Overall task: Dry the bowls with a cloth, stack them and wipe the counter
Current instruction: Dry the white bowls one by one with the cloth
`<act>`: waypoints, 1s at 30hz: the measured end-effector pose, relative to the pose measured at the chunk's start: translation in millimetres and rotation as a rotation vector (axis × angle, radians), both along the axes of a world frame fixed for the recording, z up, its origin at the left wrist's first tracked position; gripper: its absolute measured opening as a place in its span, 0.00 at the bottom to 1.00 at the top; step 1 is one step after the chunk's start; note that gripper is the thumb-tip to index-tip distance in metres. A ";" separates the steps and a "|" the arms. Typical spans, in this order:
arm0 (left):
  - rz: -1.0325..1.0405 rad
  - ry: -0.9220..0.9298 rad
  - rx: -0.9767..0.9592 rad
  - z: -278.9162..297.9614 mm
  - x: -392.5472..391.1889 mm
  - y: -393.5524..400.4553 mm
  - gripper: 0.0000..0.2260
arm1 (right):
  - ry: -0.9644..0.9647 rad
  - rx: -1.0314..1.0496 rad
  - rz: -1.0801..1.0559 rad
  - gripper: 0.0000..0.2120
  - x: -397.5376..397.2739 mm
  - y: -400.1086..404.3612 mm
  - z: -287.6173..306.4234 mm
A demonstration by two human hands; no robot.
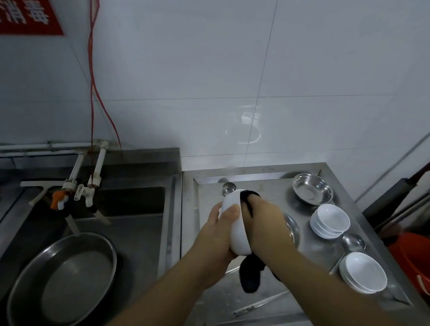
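Mid-dry: left hand [219,226] grips white bowl [237,233] on edge; right hand [265,220] presses black cloth [250,276] inside, fingers hidden. Wet rim could slip onto counter [264,318]; stacks [330,221] at three o'clock.

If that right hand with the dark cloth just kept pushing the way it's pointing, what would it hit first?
The right hand presses the dark cloth leftward into the white bowl, so it meets the bowl first, with the left hand behind it.
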State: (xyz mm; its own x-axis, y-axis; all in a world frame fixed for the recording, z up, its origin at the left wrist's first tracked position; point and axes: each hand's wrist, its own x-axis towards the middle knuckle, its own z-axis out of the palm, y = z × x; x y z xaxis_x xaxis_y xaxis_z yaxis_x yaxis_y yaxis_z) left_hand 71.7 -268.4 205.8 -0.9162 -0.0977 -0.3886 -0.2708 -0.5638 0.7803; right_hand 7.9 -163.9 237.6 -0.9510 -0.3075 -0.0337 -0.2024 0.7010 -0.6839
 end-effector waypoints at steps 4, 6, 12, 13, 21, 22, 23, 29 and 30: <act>0.017 -0.051 0.077 1.7 5.3 -11.5 0.27 | -0.357 -0.206 0.158 0.12 8.2 7.7 2.5; -0.009 -0.029 0.122 3.8 8.2 -22.6 0.30 | -0.442 -0.184 0.230 0.10 8.0 15.1 7.3; -0.025 -0.028 0.034 7.0 4.3 -32.8 0.32 | -0.111 0.116 0.457 0.08 7.7 13.4 10.4; -0.037 -0.025 -0.010 6.6 2.5 -32.5 0.32 | -0.155 0.125 0.453 0.10 5.4 12.7 11.5; -0.121 -0.019 0.030 -9.0 0.5 -31.8 0.40 | -0.853 -0.742 0.134 0.12 -3.7 26.3 7.4; -0.113 -0.059 0.068 -7.6 -0.8 -26.6 0.41 | -0.774 -0.742 0.137 0.12 -3.3 21.9 1.0; -0.098 -0.098 0.093 -8.6 -3.1 -22.2 0.42 | -0.645 -0.672 0.158 0.11 -3.1 16.8 -3.3; -0.025 -0.092 0.139 -16.2 -4.4 -14.1 0.41 | 0.217 0.120 0.512 0.08 -23.4 20.5 -8.1; -0.010 -0.077 0.103 -15.5 -4.5 -12.8 0.40 | 0.206 0.226 0.552 0.06 -25.3 19.9 -6.7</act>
